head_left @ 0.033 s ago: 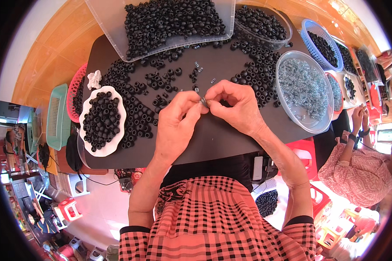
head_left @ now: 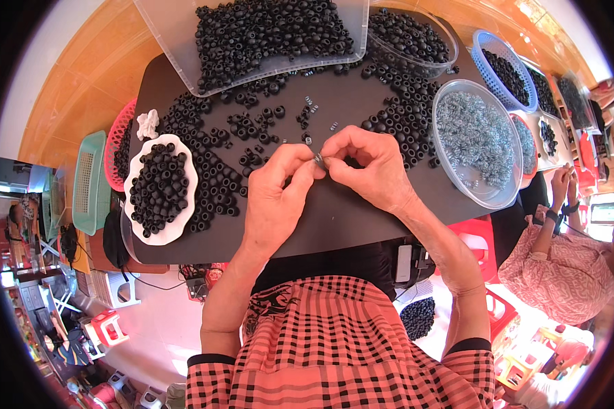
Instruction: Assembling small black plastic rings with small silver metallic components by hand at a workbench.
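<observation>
My left hand (head_left: 276,198) and my right hand (head_left: 370,167) meet fingertip to fingertip over a dark tabletop (head_left: 348,218). Between the thumbs and forefingers of both hands sits a small dark ring-shaped part (head_left: 318,160), pinched from either side. Loose black rubber rings (head_left: 215,170) lie scattered just beyond and to the left of my hands. A few small grey springs (head_left: 307,109) lie on the table beyond my fingertips.
A white scalloped dish (head_left: 158,235) of black rings sits at the left, beside pink (head_left: 116,136) and green baskets (head_left: 89,184). A clear bin (head_left: 184,61) of rings stands at the back. At the right is a round clear bowl (head_left: 484,198) of grey springs. Another person (head_left: 559,273) sits there.
</observation>
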The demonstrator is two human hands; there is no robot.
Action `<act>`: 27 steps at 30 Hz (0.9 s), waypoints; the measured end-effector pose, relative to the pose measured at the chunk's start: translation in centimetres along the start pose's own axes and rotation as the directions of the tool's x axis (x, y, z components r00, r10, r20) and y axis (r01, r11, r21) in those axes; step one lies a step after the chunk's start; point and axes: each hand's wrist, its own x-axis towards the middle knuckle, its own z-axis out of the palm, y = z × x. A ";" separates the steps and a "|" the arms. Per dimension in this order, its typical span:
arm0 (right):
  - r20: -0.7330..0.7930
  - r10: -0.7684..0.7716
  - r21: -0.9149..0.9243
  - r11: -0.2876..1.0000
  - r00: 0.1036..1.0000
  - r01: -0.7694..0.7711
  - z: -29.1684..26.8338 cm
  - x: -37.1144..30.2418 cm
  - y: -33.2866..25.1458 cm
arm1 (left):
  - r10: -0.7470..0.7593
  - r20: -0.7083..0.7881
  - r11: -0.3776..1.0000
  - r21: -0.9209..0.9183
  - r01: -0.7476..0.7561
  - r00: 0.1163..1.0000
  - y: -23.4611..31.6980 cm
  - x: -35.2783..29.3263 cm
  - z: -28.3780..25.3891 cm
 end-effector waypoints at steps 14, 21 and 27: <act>0.019 -0.067 -0.080 0.994 0.998 0.069 0.0 0.4 -0.2 | 0.130 -0.031 0.991 -0.024 -0.131 0.991 0.1 1.1 0.3; 0.010 -0.281 -0.297 0.916 0.960 0.271 0.1 0.3 -0.6 | -0.074 0.107 0.965 -0.243 0.098 0.991 -0.7 1.6 -0.9; -0.010 -0.198 -0.262 0.947 0.980 0.189 0.1 0.3 -0.4 | 0.020 -0.021 0.984 -0.175 -0.024 1.000 -0.3 1.5 -0.4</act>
